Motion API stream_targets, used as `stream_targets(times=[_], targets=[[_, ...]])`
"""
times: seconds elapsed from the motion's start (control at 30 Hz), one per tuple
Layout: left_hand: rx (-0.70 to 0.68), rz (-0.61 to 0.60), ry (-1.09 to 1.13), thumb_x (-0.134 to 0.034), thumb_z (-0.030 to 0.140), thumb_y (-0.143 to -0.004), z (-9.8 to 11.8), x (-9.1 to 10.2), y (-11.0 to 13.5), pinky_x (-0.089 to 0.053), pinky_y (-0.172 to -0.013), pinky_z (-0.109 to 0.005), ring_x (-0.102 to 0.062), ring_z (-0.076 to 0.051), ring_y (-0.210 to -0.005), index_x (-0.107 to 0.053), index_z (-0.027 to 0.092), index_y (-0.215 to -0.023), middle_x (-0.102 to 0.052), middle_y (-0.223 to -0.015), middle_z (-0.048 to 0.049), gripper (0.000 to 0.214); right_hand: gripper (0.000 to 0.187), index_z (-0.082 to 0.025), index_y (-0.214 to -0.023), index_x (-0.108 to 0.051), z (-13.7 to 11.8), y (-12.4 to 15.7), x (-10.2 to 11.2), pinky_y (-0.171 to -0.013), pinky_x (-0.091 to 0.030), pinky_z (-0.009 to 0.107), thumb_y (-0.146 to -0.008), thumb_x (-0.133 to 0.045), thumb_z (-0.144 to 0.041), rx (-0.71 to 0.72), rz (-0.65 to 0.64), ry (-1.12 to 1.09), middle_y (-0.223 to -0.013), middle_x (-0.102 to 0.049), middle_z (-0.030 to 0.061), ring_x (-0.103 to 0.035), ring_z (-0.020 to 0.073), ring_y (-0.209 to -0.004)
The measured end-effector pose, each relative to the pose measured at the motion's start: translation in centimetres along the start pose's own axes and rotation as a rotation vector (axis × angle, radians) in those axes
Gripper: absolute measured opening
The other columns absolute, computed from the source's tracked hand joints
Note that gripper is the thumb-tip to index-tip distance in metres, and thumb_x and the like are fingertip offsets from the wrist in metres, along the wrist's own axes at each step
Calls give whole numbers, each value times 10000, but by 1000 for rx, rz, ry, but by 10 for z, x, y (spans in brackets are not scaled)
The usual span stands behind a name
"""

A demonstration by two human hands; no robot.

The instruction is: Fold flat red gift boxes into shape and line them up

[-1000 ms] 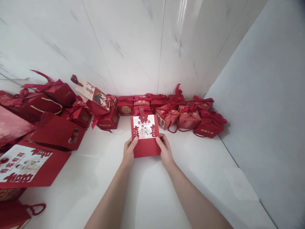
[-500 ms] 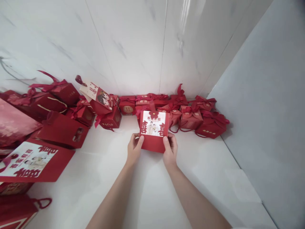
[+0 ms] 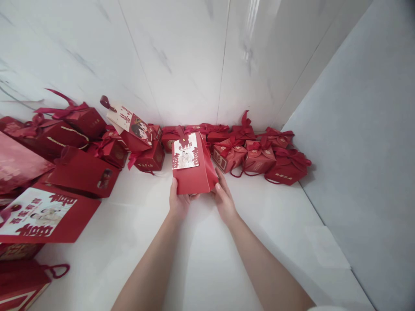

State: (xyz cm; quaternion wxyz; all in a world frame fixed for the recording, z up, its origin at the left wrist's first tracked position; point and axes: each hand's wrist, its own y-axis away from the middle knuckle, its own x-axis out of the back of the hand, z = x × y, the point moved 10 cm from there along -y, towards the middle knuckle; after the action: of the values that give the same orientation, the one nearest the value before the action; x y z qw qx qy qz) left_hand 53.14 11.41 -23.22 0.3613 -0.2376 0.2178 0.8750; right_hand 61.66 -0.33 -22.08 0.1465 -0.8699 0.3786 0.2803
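Note:
Between my two hands is a red gift box (image 3: 194,181) with a slanted front, a white printed card on it and a flower-shaped tag at its top. My left hand (image 3: 180,201) grips its lower left corner, thumb on the front face and fingers beneath. My right hand (image 3: 224,196) closes on the lower right side, fingers along the side panel. The box is held up in front of a row of small red ribboned boxes and hides part of them. Nearest to its right stands a ribboned box (image 3: 228,156).
A marbled wall (image 3: 181,65) rises behind the row, and a grey panel (image 3: 356,129) bounds the right. Several larger red boxes and bags lie at the left, among them a box with a wedding card (image 3: 84,220). A tall box (image 3: 138,131) leans on a smaller ribboned box (image 3: 151,157).
The gift box has moved left and slightly up, and turned so that its right side panel shows. My right hand has shifted from its front to its side.

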Motion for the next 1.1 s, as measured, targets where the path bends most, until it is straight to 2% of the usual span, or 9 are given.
stream_targets(times=[0.1,0.2,0.3,0.47,0.6,0.67,0.77,0.93,1.1], targets=[[39,-33,5,-570,638,-818,-2,-2,0,-561,-538,-245,-724,-224,-783,-618,193,-1223,-738,-1041,-95,603,460,-294,-1275,-571,9,-3,5,-910,-503,393,-864,-595,-499,-123,-1,-86,-1261,-648,38,-642,231,-1067],[54,-77,2,-638,602,-780,-3,-4,0,-539,-499,-211,-731,-226,-789,-641,200,-1182,-730,-1077,-87,568,368,-279,-1126,-645,15,-4,14,-893,-507,398,-822,-641,-487,-183,48,-186,-1098,-715,28,-671,229,-977],[52,-110,5,-703,545,-741,-4,-5,1,-529,-495,-199,-729,-224,-798,-636,222,-1197,-732,-1068,-77,563,309,-271,-1068,-658,20,-5,17,-916,-498,409,-814,-653,-446,-197,62,-248,-1081,-722,26,-673,225,-973],[59,-103,-10,-768,461,-700,-4,-6,1,-484,-445,-188,-682,-163,-613,-590,229,-1275,-730,-801,-36,645,251,-279,-1068,-672,21,-4,16,-876,-517,387,-845,-615,-378,-179,81,-315,-1127,-711,8,-671,210,-968],[-48,-61,-47,-808,333,-684,6,-6,-1,-486,-475,-171,-637,-93,-599,-598,296,-1255,-729,-983,-5,609,246,-300,-1068,-679,5,-5,28,-851,-517,337,-855,-590,-384,-44,204,-262,-1176,-695,-20,-643,194,-1058],[-56,-72,-59,-755,451,-733,5,-8,-1,-542,-575,-209,-677,-147,-787,-671,237,-1135,-705,-1114,-49,463,262,-295,-1064,-683,-4,-5,32,-888,-509,348,-849,-591,-413,15,241,-213,-1209,-682,-12,-608,208,-1148],[-27,-158,-53,-627,638,-774,-2,-17,1,-579,-730,-305,-650,-245,-1033,-699,182,-1050,-670,-1201,-106,538,297,-295,-1029,-697,-7,-4,26,-902,-512,387,-836,-591,-493,-20,197,-183,-1211,-681,6,-598,235,-1178],[45,-120,-75,-732,384,-775,-10,-17,3,-564,-713,-272,-692,-161,-804,-619,260,-1220,-712,-1089,-41,476,453,-287,-1138,-681,-13,1,-3,-1048,-423,474,-779,-645,-561,-54,-11,-169,-1302,-632,42,-513,272,-1291],[30,-154,-59,-692,413,-809,-7,-23,3,-536,-873,-326,-640,-237,-1102,-528,302,-1357,-656,-1245,-56,582,649,-314,-1274,-596,-14,3,-16,-1105,-372,454,-672,-774,-479,-64,-71,-118,-1452,-499,20,-479,263,-1318]])
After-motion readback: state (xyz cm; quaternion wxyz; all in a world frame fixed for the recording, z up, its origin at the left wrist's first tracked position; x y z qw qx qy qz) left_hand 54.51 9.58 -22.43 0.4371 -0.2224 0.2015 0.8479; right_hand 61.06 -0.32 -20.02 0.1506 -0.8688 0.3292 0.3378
